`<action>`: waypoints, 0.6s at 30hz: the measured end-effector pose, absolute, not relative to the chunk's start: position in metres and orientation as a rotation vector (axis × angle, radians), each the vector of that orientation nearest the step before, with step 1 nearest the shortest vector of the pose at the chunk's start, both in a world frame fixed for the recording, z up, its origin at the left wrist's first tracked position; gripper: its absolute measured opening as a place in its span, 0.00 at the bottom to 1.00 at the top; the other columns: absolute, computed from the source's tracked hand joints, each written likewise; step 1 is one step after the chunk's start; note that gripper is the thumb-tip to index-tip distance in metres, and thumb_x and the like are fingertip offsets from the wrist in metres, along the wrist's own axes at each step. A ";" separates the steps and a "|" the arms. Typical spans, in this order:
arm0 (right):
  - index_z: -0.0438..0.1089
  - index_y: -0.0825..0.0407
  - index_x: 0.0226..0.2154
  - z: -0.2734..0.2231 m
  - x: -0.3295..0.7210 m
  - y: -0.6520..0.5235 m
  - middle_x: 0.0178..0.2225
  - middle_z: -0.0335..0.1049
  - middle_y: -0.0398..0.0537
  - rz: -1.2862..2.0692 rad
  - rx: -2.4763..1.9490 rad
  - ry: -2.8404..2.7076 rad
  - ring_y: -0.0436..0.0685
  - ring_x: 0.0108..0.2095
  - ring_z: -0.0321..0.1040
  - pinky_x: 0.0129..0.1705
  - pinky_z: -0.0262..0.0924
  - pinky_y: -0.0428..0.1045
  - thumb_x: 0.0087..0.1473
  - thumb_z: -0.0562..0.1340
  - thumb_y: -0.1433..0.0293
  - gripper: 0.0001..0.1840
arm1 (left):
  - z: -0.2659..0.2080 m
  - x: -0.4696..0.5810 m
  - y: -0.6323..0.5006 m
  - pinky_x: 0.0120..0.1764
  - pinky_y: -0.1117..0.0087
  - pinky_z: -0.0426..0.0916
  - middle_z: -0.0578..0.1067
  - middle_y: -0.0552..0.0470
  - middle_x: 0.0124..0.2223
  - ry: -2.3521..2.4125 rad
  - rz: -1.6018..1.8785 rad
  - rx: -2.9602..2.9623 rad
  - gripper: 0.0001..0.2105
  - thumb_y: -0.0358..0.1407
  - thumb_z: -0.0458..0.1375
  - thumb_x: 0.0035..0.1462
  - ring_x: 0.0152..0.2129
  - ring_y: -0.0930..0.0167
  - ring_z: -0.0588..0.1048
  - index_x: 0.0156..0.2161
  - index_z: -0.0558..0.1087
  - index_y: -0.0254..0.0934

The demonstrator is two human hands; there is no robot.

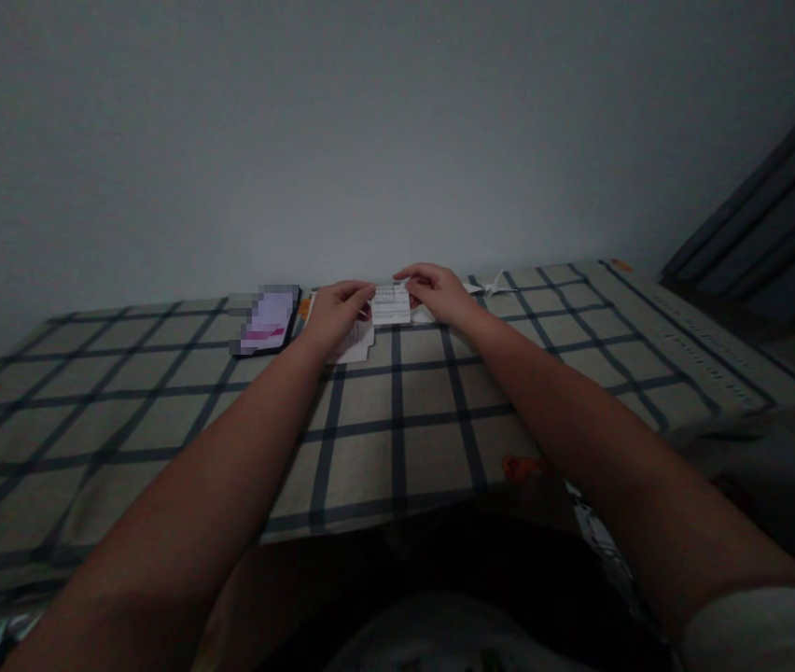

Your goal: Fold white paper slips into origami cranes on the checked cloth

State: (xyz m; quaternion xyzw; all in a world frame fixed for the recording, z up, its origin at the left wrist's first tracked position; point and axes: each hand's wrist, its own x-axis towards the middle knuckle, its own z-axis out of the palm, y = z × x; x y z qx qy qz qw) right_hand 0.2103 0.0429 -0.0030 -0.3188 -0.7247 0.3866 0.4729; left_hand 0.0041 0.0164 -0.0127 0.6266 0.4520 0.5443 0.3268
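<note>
Left hand (333, 313): paper slip (392, 308) gripped by fingers
Right hand (438, 294): slip's opposite side pinched by fingers
Phone (275, 317): laid near far edge of counter (432, 457)

Table (124, 401): beige cloth (362, 457), dark blue checks, orange figures (522, 467), lettering (709, 364) along the right edge.
Phone (272, 322): near the far edge, left of the middle, lit screen up.
Papers (352, 351): white, near the far edge's middle.
Knotted white thing (492, 287): at the far edge, right of the papers.
</note>
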 end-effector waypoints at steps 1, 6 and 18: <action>0.73 0.52 0.42 -0.003 0.210 0.042 0.29 0.71 0.42 0.939 -0.784 -1.775 0.48 0.28 0.70 0.33 0.68 0.45 0.57 0.57 0.76 0.12 | -0.013 0.004 0.017 0.30 0.70 0.67 0.77 0.50 0.28 1.186 1.420 1.645 0.17 0.49 0.64 0.50 0.24 0.70 0.73 0.35 0.80 0.35; 0.73 0.53 0.42 -0.001 0.209 0.036 0.30 0.72 0.44 0.936 -0.801 -1.779 0.50 0.29 0.70 0.34 0.68 0.46 0.57 0.56 0.77 0.13 | -0.012 0.006 0.013 0.32 0.69 0.70 0.79 0.48 0.31 1.176 1.409 1.660 0.17 0.48 0.64 0.50 0.27 0.69 0.75 0.36 0.81 0.34; 0.66 0.51 0.49 -0.003 0.210 0.036 0.25 0.66 0.38 1.002 -0.752 -1.824 0.49 0.26 0.66 0.30 0.64 0.45 0.56 0.60 0.72 0.16 | -0.009 0.004 0.015 0.34 0.68 0.72 0.79 0.49 0.31 1.196 1.469 1.536 0.16 0.46 0.66 0.47 0.26 0.70 0.76 0.35 0.80 0.34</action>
